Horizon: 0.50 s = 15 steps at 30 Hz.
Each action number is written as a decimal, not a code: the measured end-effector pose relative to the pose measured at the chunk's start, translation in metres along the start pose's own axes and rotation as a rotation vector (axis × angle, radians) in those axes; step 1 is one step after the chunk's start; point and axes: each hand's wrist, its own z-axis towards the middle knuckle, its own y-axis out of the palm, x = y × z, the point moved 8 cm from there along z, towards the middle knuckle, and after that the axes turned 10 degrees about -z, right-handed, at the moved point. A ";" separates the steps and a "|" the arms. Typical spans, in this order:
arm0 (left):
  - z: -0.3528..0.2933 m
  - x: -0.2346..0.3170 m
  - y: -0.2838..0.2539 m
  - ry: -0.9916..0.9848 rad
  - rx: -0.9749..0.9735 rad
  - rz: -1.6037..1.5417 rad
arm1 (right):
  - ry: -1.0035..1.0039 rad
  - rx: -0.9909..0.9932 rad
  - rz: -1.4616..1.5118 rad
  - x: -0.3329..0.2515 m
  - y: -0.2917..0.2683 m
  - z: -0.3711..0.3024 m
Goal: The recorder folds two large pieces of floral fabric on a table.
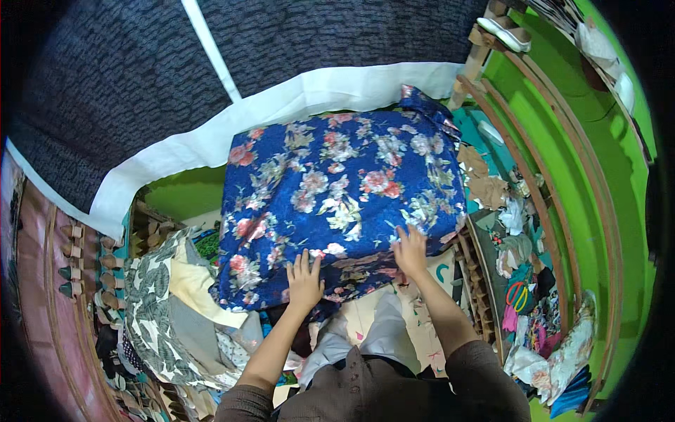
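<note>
A blue cloth with pink and white flowers lies spread over a flat raised surface in front of me, its near edge hanging down in folds. My left hand rests on the cloth near its front edge, fingers stretched out. Farther right, my right hand also touches the front edge, its fingers spread and holding nothing I can see. At the far right corner the cloth is bunched up. What the cloth covers is hidden.
On the left is a heap of fabrics with a leaf-print cloth. To the right, orange-handled scissors lie among scraps beside wooden rails. White shoes stand at the upper right. Dark patterned cloth hangs at the back. Shoe forms line the left wall.
</note>
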 end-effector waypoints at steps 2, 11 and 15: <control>0.010 0.022 0.011 0.042 -0.019 -0.019 | 0.119 0.101 0.091 0.048 -0.004 -0.001; 0.079 0.144 0.073 0.241 -0.018 0.020 | 0.894 -0.171 1.363 0.207 0.074 -0.019; 0.080 0.140 0.060 0.060 0.032 0.165 | 0.773 -0.505 1.172 0.180 0.070 -0.010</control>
